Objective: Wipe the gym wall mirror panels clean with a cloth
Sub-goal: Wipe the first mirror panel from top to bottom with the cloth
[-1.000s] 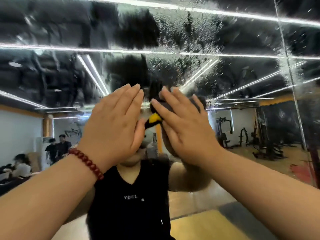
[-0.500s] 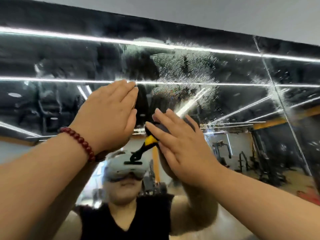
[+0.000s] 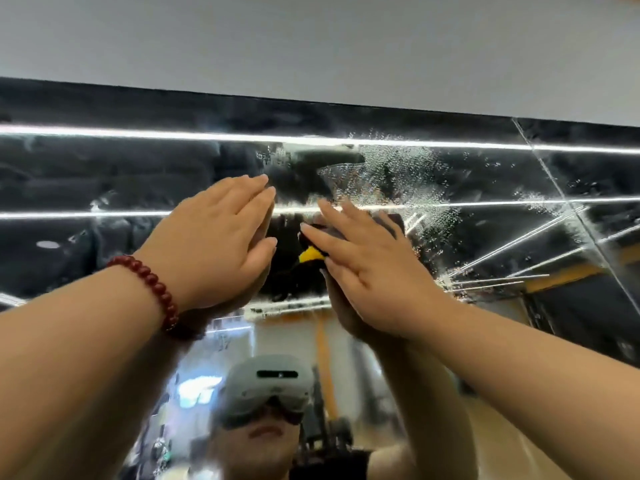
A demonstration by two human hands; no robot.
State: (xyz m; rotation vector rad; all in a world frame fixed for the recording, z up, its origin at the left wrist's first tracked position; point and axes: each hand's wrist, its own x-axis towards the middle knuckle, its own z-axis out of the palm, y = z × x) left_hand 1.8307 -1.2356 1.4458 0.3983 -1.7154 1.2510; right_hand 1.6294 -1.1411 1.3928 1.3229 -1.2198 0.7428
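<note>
The wall mirror panel (image 3: 104,174) fills the view, with a patch of spray droplets (image 3: 398,174) near its upper edge. My right hand (image 3: 363,265) presses a dark cloth with a yellow part (image 3: 311,254) flat against the glass, fingers straight, just below and left of the droplets. Most of the cloth is hidden under that hand. My left hand (image 3: 221,244), a red bead bracelet on its wrist, lies flat on the mirror beside it, fingers straight and holding nothing.
A grey wall (image 3: 311,46) runs above the mirror's top edge. A seam (image 3: 568,206) to a neighbouring panel slants down at the right. The glass reflects ceiling light strips, gym machines and a person wearing a headset (image 3: 270,389).
Both hands have slid upward on the mirror toward its top edge and the droplet patch, and my view has tilted up. The wall above the mirror now shows.
</note>
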